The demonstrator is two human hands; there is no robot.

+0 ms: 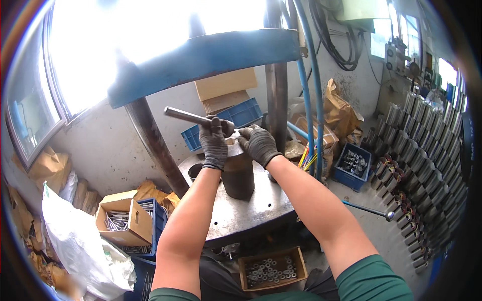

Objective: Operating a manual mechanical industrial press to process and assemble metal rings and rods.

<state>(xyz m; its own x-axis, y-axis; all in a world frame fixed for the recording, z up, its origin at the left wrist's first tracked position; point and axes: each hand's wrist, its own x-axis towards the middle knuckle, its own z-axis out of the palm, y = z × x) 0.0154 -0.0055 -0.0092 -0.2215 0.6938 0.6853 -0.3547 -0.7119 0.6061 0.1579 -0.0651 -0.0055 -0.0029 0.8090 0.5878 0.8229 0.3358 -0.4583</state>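
My left hand (213,144), in a dark work glove, is closed around a metal shaft (187,115). The shaft slants across above the block, its long thin end pointing left and a thicker end beside my right hand. My gloved right hand (258,144) has its fingers pinched together close to that thicker end; a small pale bit shows at the fingertips, too small to name. Beneath both hands a dark cylindrical steel block (238,178) stands upright on the metal press table (223,220). A short hollow dark cylinder (195,171) stands left of the block, partly behind my left forearm.
A blue press beam (206,57) spans overhead between steel columns (156,145). Below the table sits a box of small metal rings (300,263). At left is a carton of metal shafts (131,220); at right, a blue bin of parts (346,181) and stacked metal cylinders (416,140).
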